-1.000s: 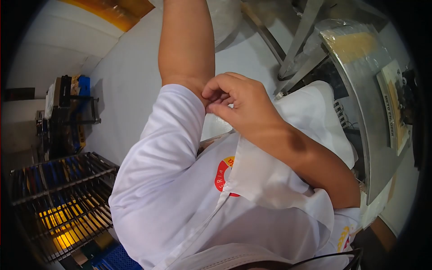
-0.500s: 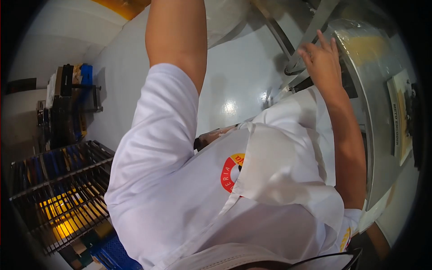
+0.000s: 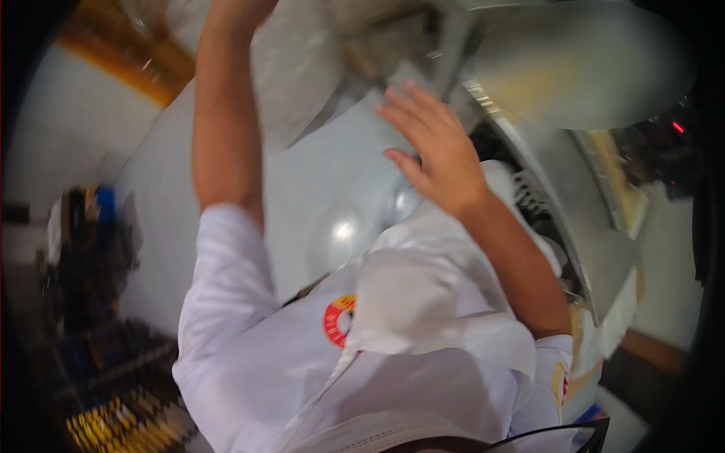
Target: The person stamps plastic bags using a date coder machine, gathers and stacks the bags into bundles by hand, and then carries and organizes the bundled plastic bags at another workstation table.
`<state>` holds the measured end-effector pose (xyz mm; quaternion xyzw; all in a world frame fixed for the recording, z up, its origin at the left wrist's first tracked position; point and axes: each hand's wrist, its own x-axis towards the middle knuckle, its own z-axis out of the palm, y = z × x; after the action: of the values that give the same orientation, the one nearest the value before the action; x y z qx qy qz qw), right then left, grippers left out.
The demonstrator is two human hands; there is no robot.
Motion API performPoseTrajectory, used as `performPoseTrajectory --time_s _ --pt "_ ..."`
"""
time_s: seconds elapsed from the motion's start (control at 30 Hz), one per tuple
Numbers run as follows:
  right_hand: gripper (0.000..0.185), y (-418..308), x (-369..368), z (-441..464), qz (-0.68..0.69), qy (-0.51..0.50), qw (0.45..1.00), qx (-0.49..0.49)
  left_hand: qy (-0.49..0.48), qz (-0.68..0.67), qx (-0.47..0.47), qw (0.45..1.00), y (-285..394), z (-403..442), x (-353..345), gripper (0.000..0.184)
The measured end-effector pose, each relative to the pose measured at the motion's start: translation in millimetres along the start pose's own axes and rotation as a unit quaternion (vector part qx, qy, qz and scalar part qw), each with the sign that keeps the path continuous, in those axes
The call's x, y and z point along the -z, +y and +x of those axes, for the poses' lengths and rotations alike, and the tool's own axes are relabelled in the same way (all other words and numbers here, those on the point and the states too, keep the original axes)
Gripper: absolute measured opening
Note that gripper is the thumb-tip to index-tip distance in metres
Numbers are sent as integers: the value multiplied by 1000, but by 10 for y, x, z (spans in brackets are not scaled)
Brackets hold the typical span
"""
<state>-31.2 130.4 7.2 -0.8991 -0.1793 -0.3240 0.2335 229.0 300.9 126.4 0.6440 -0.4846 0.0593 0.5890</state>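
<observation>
My right hand is stretched out palm down, fingers apart and nothing in it. It hovers over the glossy pale floor, left of a metal edge. Beyond that edge is a large, smeared, rounded pale shape with a yellowish tint; its kind I cannot make out. My left forearm reaches up to the top edge, where my left hand is nearly all cut off, its fingers hidden. Beside it is a whitish, translucent sheet or bag, blurred by motion.
An orange-yellow surface lies at the upper left. Dark equipment with a blue part stands at the left, above a dark rack with yellow items. At the right is a dark device with red lights. The pale floor spreads between.
My right hand has moved left, away from the metal frame, and turned flatter with fingers spread. My left forearm has shifted left. The view has swung and is blurrier.
</observation>
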Motion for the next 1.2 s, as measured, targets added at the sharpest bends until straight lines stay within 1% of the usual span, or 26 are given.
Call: performPoseTrajectory --time_s 0.03,0.07,0.1,0.13,0.17,0.23,0.27,0.33,0.4,0.43,0.5,0.53,0.6,0.63,0.67,0.77,0.8,0.9,0.93,0.97,1.0,1.03,1.07,1.1,1.17,1.2 --pt "51 -4 232 -67 64 37 997 -16 -111 86 26 990 -176 -23 -43 23" --pt "61 -68 517 -138 -29 62 997 26 -182 39 132 974 415 -242 -452 19" --pt "72 -200 813 -204 -114 80 988 66 -246 34 88 965 482 -327 -685 17" --pt "82 -263 976 -250 -153 70 985 48 -309 30 47 950 486 -401 -900 15" --pt "93 -327 1141 -296 -191 60 979 30 -337 20 22 941 528 -427 -1131 15" --pt "112 -373 1292 -300 -182 1 976 -122 -390 2 -32 920 636 -417 -1566 14" --pt "115 -353 1320 -407 -120 4 974 -190 -396 32 -57 916 736 -403 -1728 16" --pt "119 -342 1394 -613 24 24 945 -324 -397 97 -96 908 907 -403 -1972 20" --pt "101 -278 1424 -832 171 64 892 -413 -440 46 -23 896 1124 -319 -2096 25" --pt "81 -156 1418 -958 232 99 865 -435 -464 23 11 886 1224 -268 -2153 27" --pt "44 32 1505 -1103 348 169 798 -462 -377 -170 92 906 1192 -252 -2256 32" --pt "35 26 1608 -1126 337 170 793 -478 -329 -265 133 897 1141 -248 -2308 35" --pt "19 -10 1782 -1201 316 174 778 -514 -375 -239 154 882 1070 -213 -2424 35" --pt "20 -13 1835 -1244 320 176 776 -514 -398 -226 168 873 1065 -196 -2500 36" --pt "21 -7 1865 -1283 324 176 774 -515 -392 -228 187 872 1086 -209 -2583 24" --pt "24 -43 1980 -1374 349 161 764 -519 -389 -179 170 887 1068 -165 -2796 17" --pt "24 -81 2045 -1413 359 155 759 -521 -386 -203 169 884 1078 -180 -2871 15" --pt "23 -222 2312 -1520 303 161 771 -537 -417 -171 154 879 1007 -206 -3116 13" --pt "24 -175 2391 -1605 149 185 842 -483 -423 -189 69 883 959 -206 -3232 10" --pt "27 -94 2477 -1717 -7 199 887 -416 -412 -158 43 897 943 -177 -3326 10" --pt "30 -13 2556 -1806 -162 203 905 -337 -397 -126 18 909 998 -142 -3417 13" --pt "33 66 2634 -1850 -261 165 891 -332 -380 -94 -6 920 1017 -114 -3485 16" --pt "36 154 2709 -1877 -357 125 868 -321 -380 -68 -33 922 908 -91 -3562 25" --pt "39 240 2754 -1902 -448 85 836 -306 -371 -50 -73 924 815 -125 -3641 27" --pt "41 485 2705 -2057 -463 46 828 -313 -349 -12 -153 924 655 -167 -3767 30" --pt "42 579 2684 -2084 -469 25 824 -316 -344 4 -173 923 636 -168 -3802 31"
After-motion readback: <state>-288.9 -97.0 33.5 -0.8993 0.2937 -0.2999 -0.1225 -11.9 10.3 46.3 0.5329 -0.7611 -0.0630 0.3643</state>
